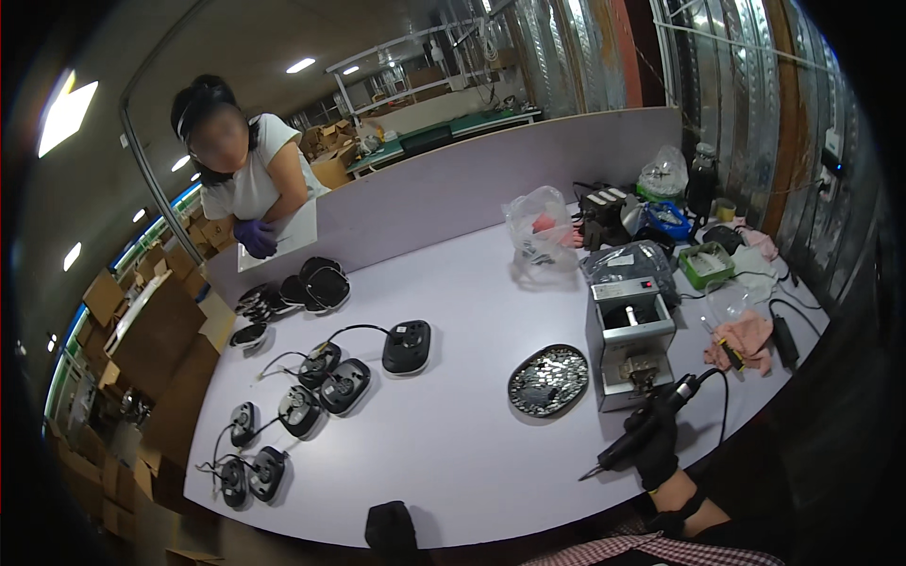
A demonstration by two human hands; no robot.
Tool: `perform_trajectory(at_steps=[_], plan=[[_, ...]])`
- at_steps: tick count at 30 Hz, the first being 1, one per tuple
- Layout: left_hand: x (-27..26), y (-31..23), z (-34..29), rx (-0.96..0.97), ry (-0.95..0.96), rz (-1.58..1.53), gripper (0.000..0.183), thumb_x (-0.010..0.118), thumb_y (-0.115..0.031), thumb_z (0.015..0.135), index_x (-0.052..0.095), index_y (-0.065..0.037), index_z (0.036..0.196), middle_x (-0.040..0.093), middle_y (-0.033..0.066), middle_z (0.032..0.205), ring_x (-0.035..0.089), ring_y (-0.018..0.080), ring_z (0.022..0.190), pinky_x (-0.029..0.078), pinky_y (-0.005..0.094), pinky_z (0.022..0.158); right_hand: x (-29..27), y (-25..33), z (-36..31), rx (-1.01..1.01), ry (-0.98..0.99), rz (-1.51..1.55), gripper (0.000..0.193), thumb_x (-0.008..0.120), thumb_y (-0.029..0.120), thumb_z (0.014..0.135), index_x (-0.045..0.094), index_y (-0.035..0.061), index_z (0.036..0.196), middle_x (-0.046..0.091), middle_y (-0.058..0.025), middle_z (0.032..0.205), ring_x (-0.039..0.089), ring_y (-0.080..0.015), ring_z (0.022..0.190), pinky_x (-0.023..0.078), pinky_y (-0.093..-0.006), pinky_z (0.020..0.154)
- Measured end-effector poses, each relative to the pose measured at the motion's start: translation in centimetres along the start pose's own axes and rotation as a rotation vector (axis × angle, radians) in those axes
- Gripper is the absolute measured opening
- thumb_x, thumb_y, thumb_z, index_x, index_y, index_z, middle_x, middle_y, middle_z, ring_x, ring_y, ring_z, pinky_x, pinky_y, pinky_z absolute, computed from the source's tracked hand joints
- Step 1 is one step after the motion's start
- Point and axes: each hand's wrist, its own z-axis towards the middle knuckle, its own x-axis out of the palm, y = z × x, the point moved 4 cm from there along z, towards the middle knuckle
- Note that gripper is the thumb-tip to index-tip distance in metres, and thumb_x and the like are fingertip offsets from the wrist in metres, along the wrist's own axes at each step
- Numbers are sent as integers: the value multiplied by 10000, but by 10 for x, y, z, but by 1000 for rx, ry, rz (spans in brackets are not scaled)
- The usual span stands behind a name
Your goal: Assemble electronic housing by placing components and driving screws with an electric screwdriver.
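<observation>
My right hand [653, 451], in a black glove, is closed around a black electric screwdriver [630, 441]. Its pointed tip is aimed down and left, just above or on the tabletop. From the tool's upper end a cable runs off to the right. Just behind this hand stands a grey metal box-shaped machine [630, 325] with a red switch, probably a screw feeder. Beside it lies a round dark dish [548, 380] full of small shiny metal pieces. My left hand [390, 528], also dark-gloved, shows at the table's near edge; its fingers cannot be made out.
Several black rounded housings with cables [344, 385] lie on the white table [453, 453] at left, more piled behind. A plastic bag [540, 226], green bin [706, 265], pink cloth [742, 340] and tools crowd the right. Behind a low partition [425, 203] leans a purple-gloved person [250, 170].
</observation>
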Motion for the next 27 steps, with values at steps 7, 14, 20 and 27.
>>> perform_trajectory(at_steps=[7, 14, 20, 27], plan=[[1, -1, -1, -9, -34, -39, 43, 632, -77, 859, 590, -74, 848, 580, 104, 790, 579, 282, 735, 472, 390, 626, 13, 3, -3, -15, -2, -61, 147, 627, 265, 909, 549, 142, 889, 587, -9, 728, 577, -157, 633, 508, -311, 605], [-31, -27, 24, -131, -142, -317, 179, 620, -69, 837, 560, -119, 676, 539, 68, 657, 561, 231, 627, 448, 360, 547, 14, 19, -4, -70, 8, -119, 154, 629, 267, 924, 549, 135, 919, 574, 12, 731, 580, -102, 622, 510, -252, 555], [-31, -22, 20, -119, -159, -276, 109, 661, -74, 780, 571, -133, 761, 548, 30, 738, 590, 208, 695, 476, 339, 548, 17, 16, -5, -82, 38, -174, 179, 632, 290, 923, 534, 142, 903, 574, 13, 722, 565, -105, 612, 497, -260, 575], [-18, -16, 13, -35, -101, -57, 140, 634, -74, 737, 533, -149, 798, 500, 17, 788, 574, 185, 700, 475, 306, 531, 13, 14, 0, -103, 57, -172, 178, 619, 304, 938, 544, 146, 902, 574, 19, 731, 563, -99, 616, 492, -244, 565]])
